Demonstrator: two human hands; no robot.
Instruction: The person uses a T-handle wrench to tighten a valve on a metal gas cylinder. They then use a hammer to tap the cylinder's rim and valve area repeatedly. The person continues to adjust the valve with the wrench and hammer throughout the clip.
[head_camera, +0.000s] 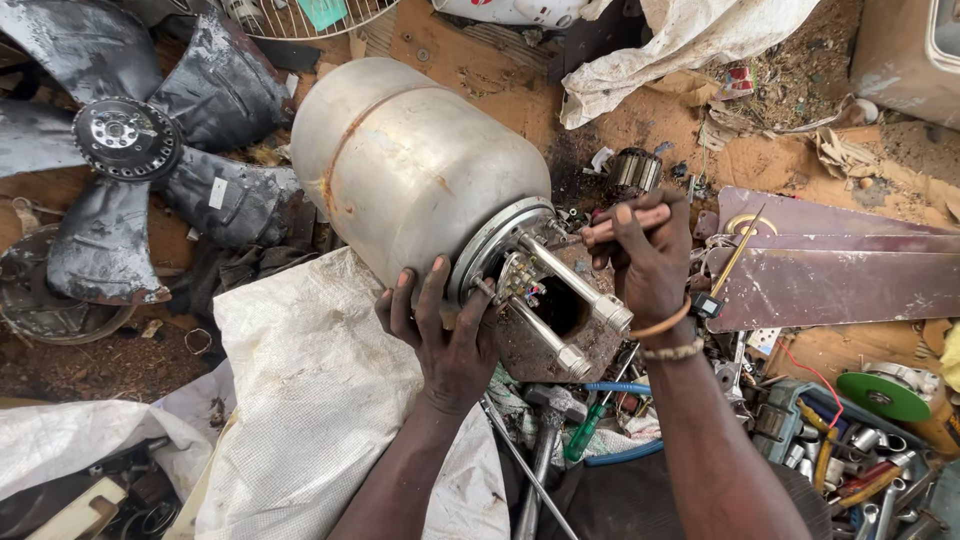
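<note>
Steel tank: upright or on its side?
On its side: the steel tank lies across the white sack, flanged end with two pipes facing the camera.

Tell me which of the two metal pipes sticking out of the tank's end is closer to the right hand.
The upper pipe: it runs just below the right hand, while the lower pipe sits farther down, toward the left hand.

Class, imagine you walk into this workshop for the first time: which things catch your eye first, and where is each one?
The dented silver tank lies on its side at centre, its open end with two pipes facing the camera. The left hand steadies its rim while the right hand holds a reddish tool handle against the flange. A big dark fan blade sprawls at upper left.
</note>
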